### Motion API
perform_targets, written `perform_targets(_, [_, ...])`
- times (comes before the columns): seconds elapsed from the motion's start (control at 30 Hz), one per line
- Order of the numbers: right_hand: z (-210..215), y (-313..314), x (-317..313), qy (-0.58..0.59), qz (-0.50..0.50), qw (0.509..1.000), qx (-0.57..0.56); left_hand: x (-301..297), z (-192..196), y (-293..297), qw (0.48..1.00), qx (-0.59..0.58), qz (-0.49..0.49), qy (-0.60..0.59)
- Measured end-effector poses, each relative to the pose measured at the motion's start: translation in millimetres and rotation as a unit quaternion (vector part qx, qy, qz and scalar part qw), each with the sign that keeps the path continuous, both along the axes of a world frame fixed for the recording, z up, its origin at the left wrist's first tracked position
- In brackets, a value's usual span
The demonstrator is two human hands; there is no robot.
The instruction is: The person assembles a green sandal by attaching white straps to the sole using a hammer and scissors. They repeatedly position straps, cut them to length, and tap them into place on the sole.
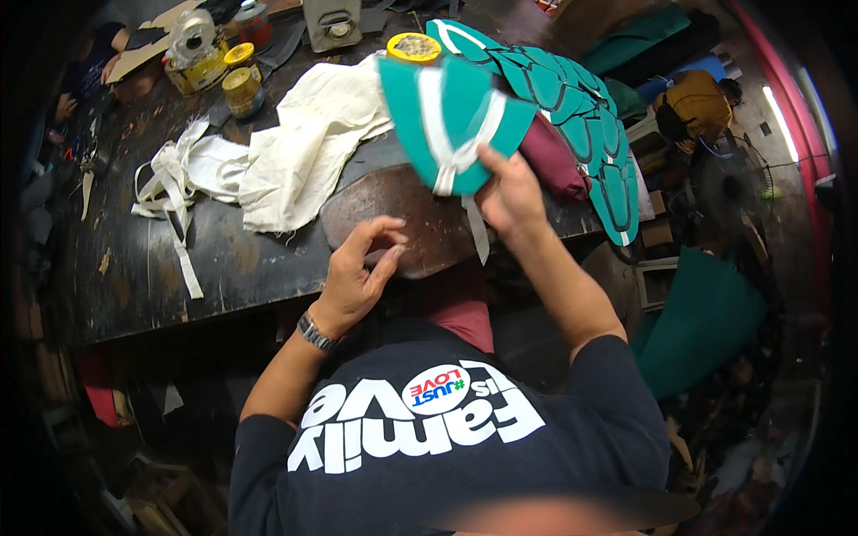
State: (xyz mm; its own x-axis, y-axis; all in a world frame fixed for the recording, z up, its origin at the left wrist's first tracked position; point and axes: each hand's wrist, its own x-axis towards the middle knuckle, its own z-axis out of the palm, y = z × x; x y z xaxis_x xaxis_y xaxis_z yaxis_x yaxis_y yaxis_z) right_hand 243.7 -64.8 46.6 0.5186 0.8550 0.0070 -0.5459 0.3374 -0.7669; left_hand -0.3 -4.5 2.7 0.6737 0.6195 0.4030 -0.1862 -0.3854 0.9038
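Observation:
My right hand (511, 195) grips a green curved sheet piece (474, 98) by its lower right edge, above the table. Two white strips run down the piece and meet in a V near its narrow end. A thin grey strip (476, 232) hangs below it. My left hand (357, 272), with a watch on the wrist, is held over the table's front edge, fingers curled but apart from the thumb, with nothing in it. Beneath both hands lies a brown worn board (380, 205). A maroon padded thing (554, 156) shows just right of the green piece.
Overlapping green pieces with dark borders (572, 98) lie along the table's right side. Crumpled cream cloth (308, 134) and a tangle of white strips (170, 183) spread over the dark table (98, 277). Yellow cans (241, 94) stand behind. A large green sheet (702, 322) leans at the right.

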Motion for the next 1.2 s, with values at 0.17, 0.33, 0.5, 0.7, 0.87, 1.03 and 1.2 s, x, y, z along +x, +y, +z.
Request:
perform_targets(0.17, [12.5,67.0,109.1,-0.088,-0.103,0.991,0.006,-4.2,-19.5,6.2,0.982,0.176,0.038,0.054])
perform_targets(0.33, [23.6,111.2,177.6,-0.085,-0.166,0.982,0.009,-2.0,-29.6,4.2,0.973,0.221,0.038,0.052])
perform_targets(0.5, [58.9,108.9,184.3,-0.405,-0.279,0.870,-0.028,-1.4,-21.2,5.6,0.977,0.201,0.032,0.057])
perform_targets(0.7, [99.5,60.0,139.5,-0.841,-0.295,0.451,-0.052,4.0,-5.1,18.6,0.986,0.092,0.117,0.082])
perform_targets(0.87, [104.0,86.0,146.9,-0.921,-0.299,0.234,-0.084,8.5,-6.0,24.5,0.957,0.250,0.077,0.127])
perform_targets(1.03, [104.3,163.7,195.5,-0.945,-0.231,0.224,-0.059,9.2,-9.2,18.1,0.953,0.258,0.070,0.141])
perform_targets(1.2, [70.7,243.3,225.3,-0.966,-0.152,0.207,-0.019,12.3,-7.5,17.5,0.951,0.265,0.081,0.140])
